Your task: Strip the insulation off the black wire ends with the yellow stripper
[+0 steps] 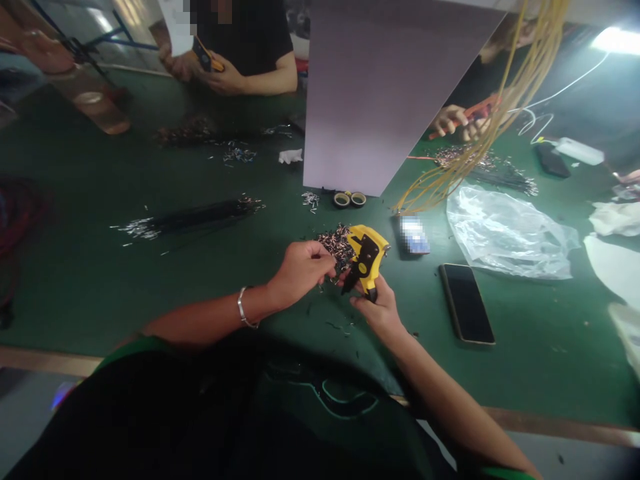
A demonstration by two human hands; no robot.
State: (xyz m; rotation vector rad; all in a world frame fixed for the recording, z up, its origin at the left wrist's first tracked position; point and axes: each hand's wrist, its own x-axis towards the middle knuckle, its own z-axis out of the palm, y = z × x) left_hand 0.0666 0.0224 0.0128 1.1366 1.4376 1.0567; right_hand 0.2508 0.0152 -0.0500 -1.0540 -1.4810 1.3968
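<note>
My right hand (pixel 381 308) is wrapped round the handles of a yellow and black wire stripper (pixel 369 257), its head tilted up over the table. Just left of the tool, my left hand (pixel 303 270) has its thumb and fingers pinched together. Whatever lies between those fingertips is too small to make out. Behind both hands is a heap of short black wires with copper ends (pixel 336 243). Dark scraps lie on the green tabletop (pixel 280 353) below the hands.
A bundle of black wires (pixel 200 217) lies to the left. A phone (pixel 467 303), a small box (pixel 414 235) and a clear plastic bag (pixel 510 230) are on the right. Two tape rolls (pixel 350 199) sit by the pale upright panel (pixel 375 93). Other people work across the table.
</note>
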